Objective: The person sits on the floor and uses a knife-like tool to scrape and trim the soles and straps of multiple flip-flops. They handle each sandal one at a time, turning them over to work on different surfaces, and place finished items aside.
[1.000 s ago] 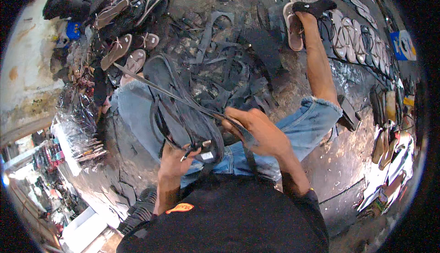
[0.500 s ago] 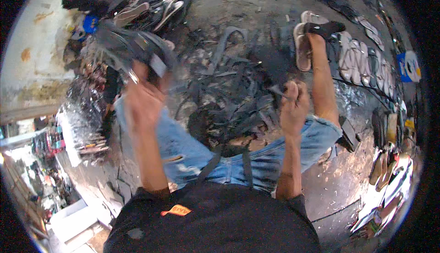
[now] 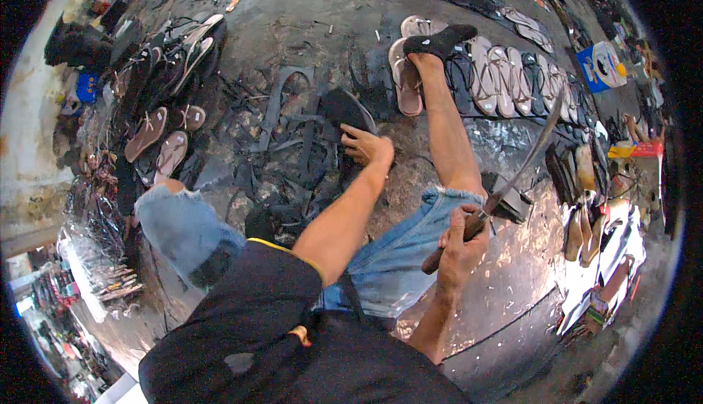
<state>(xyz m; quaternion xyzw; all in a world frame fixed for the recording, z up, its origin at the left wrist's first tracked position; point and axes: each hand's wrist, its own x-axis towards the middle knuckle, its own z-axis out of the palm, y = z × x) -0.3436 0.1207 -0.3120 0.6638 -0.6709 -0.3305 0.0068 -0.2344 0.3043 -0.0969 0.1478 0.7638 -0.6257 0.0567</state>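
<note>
Left hand (image 3: 367, 146) touching dark sole (image 3: 350, 109), right hand (image 3: 464, 247) gripping knife (image 3: 503, 193) (slightly curved)

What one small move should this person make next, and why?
Perhaps close the left hand on the dark sole and lift it: its fingers are at the sole's near edge, though how firmly they grip is unclear. The right hand is occupied, holding the knife by its handle, with the blade pointing away from the left hand.
</note>
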